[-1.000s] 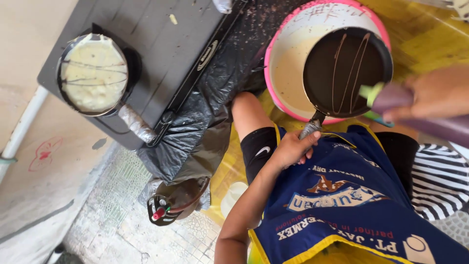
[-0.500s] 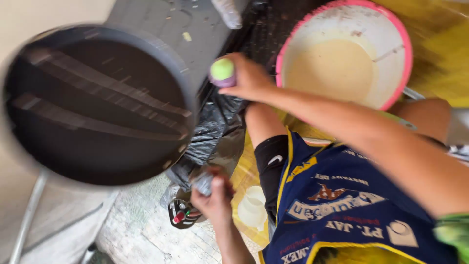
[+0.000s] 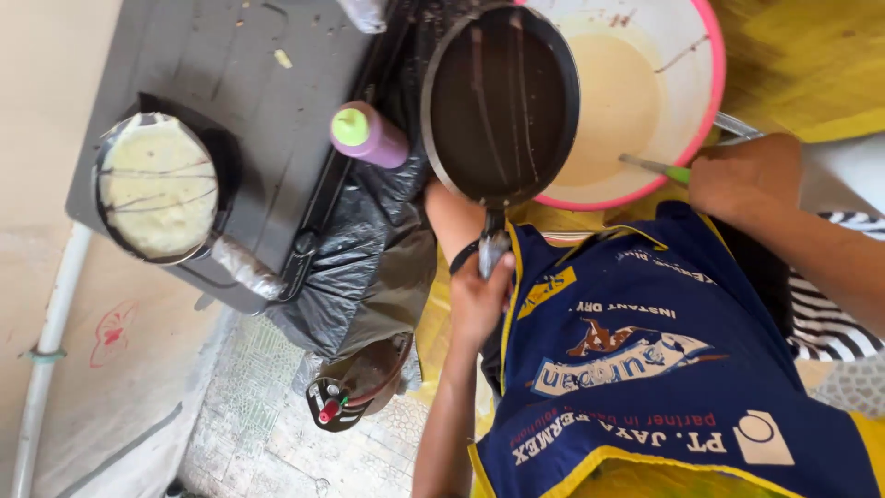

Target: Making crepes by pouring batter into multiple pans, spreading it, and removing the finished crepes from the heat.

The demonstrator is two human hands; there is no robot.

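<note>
My left hand (image 3: 479,302) grips the handle of a dark empty frying pan (image 3: 501,101), held partly over a pink-rimmed bowl of pale batter (image 3: 645,92). Thin streaks run across the pan's inside. My right hand (image 3: 745,175) is at the bowl's near right edge, closed on a green-handled utensil (image 3: 656,167) whose end dips into the batter. A purple squeeze bottle with a green cap (image 3: 367,135) stands by itself on the grey stove top, left of the pan. I wear a blue apron (image 3: 645,350).
A second pan holding a pale cooked crepe (image 3: 157,186) sits on the grey stove (image 3: 267,111) at the left. Black plastic sheeting (image 3: 369,267) lies between stove and my knees. A white pipe (image 3: 51,332) runs along the wall. Yellow mat (image 3: 793,55) under the bowl.
The pan swung left toward the stove, then came back over the bowl. My right hand let go of the purple bottle on the stove and took the green-handled utensil.
</note>
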